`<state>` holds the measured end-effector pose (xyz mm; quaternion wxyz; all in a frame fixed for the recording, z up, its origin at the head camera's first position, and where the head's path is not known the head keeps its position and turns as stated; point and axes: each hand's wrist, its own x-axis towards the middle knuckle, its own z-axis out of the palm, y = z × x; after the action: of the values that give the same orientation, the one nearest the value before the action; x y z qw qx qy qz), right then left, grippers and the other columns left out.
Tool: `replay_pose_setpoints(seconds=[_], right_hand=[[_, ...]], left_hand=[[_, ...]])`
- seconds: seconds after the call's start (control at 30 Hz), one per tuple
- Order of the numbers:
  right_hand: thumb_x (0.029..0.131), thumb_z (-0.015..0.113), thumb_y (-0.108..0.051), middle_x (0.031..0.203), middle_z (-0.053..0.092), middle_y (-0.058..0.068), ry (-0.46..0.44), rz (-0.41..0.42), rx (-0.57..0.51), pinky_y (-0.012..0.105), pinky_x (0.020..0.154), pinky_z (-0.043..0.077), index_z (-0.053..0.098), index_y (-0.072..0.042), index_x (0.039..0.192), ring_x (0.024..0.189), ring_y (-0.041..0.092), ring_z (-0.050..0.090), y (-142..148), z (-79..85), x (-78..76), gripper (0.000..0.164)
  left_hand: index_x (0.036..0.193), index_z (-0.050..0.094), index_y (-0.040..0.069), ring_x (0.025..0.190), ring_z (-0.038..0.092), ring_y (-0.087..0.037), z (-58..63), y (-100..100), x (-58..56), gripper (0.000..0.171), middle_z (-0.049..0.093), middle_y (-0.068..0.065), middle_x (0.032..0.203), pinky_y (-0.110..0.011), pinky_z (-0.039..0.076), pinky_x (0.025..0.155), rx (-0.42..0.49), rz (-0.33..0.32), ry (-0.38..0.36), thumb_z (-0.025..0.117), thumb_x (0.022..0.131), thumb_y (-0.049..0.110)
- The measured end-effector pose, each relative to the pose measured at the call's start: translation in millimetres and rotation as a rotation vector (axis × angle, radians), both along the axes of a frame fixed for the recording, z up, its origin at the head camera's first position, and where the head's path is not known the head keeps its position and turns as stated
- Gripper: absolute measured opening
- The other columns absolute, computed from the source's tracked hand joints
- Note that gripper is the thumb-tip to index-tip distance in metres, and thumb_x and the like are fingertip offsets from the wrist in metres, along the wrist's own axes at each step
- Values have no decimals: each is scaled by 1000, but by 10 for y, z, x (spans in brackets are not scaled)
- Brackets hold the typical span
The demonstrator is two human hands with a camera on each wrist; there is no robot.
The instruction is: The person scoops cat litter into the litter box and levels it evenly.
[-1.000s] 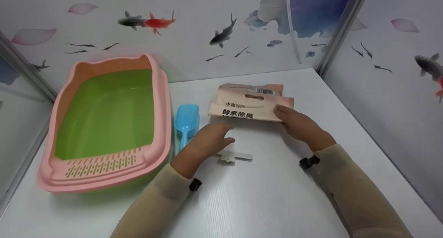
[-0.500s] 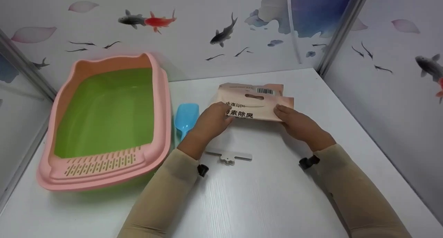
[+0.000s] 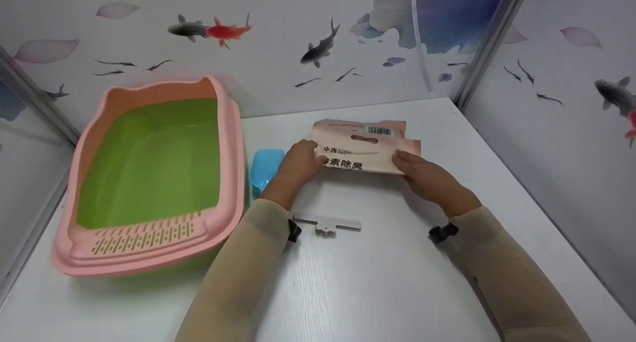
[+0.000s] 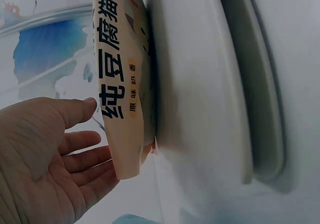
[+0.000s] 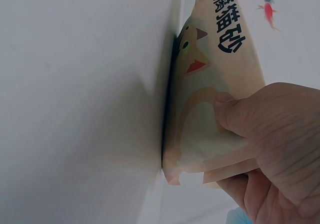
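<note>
Pink printed flexible bag, near frame centre, is pinched by the right hand and loosely bracketed by the left hand; two-handed grasping seems underway, closer left-finger contact being called for.

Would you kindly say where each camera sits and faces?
Head: on the head, facing forward and down at the bag and tray; left hand, right hand and sleeves show.
Left wrist: worn there, facing the bag and clip; left hand shows.
Right wrist: worn there, facing the bag; right hand shows, left hand partly.
Wrist views share the bag.
</note>
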<state>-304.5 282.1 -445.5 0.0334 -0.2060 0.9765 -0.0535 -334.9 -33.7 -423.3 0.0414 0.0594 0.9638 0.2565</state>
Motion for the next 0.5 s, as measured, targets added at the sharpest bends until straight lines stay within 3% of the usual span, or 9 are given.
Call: replay_pose_setpoints(seconds=[0.23, 0.5], right_hand=[[108, 55, -13, 168, 33, 14, 14, 13, -1, 53, 118, 40, 33, -9, 161, 152, 36, 39, -3, 11, 27, 58], [108, 55, -13, 169, 33, 13, 6, 6, 1, 53, 118, 40, 32, -9, 161, 152, 36, 38, 7, 24, 29, 58]], left_hand=[[144, 54, -3, 133, 59, -31, -21, -65, -95, 47, 62, -19, 139, -43, 46, 113, 90, 37, -13, 57, 106, 24], [142, 57, -5, 132, 58, -32, -64, -144, -173, 44, 62, -20, 142, -43, 48, 112, 320, 128, -118, 60, 103, 15]])
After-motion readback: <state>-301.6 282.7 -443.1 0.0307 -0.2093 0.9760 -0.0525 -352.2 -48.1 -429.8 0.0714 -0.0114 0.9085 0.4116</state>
